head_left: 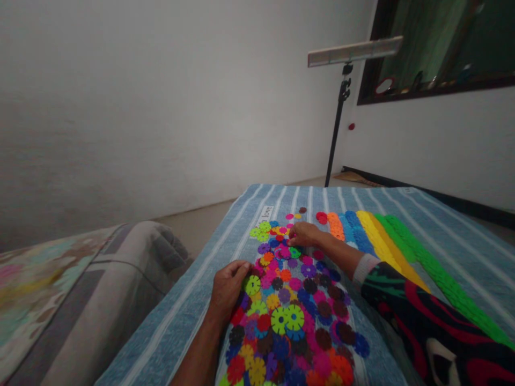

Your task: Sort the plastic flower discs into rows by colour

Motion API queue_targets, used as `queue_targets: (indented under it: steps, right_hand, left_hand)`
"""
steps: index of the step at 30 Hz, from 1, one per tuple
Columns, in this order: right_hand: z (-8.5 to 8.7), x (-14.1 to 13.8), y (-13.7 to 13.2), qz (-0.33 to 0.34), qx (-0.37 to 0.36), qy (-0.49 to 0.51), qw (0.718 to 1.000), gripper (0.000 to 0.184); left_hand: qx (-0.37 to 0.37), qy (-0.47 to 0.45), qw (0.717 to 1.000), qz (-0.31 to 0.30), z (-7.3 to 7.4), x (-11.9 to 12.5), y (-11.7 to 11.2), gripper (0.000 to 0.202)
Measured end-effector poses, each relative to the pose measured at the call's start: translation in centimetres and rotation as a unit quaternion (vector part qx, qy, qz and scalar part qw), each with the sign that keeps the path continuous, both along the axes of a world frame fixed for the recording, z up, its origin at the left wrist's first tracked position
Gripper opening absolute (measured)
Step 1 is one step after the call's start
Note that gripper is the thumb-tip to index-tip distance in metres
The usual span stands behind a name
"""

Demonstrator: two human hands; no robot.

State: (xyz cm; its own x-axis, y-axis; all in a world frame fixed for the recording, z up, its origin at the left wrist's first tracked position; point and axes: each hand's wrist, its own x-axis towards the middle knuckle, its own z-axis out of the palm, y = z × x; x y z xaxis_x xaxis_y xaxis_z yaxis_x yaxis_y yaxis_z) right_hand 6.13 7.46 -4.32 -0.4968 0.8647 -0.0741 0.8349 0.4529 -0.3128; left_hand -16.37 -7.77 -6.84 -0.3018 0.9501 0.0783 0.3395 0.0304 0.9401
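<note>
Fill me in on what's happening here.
The left hand is at the left edge of a spread of mixed-colour discs on a striped blue cloth. The right hand reaches over its far part; whether either grips a disc is unclear. To the right lie rows grouped by colour, including orange, blue, yellow and green.

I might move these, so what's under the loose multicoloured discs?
Blue striped cloth shows around the discs and through some gaps; whatever lies directly beneath them is covered and can't be seen.

Place: seemingly a home | Signs — draped furniture (132,273), striped cloth (185,300), pale wall (161,107), dark-framed window (438,45)
</note>
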Motion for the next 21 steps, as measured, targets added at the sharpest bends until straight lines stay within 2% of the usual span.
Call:
queue_targets:
  steps: [5,8,11,16,21]
  right_hand:
    - [-0.3,0.0,0.3,-0.016,0.002,0.026,1.0,0.006]
    - [-0.2,0.9,0.8,-0.037,0.004,0.044,0.998,0.008]
    - [0.2,3.2,1.9,-0.082,0.012,0.046,0.995,0.015]
    - [0.6,7.7,4.1,-0.186,0.047,0.02,0.981,0.016]
    - [0.2,9.8,4.9,-0.218,0.062,0.002,0.974,0.013]
  left_hand:
    - [0.005,0.027,1.0,0.004,-0.3,-0.2,0.1,0.033]
    - [0.002,0.026,1.0,0.003,-0.6,-0.4,0.2,0.034]
    - [-0.004,0.021,1.0,0.001,-0.9,-0.4,0.3,0.035]
    - [0.001,0.019,1.0,0.0,-0.8,-0.3,0.3,0.034]
    - [-0.001,0.021,1.0,0.004,-0.6,-0.2,0.2,0.035]
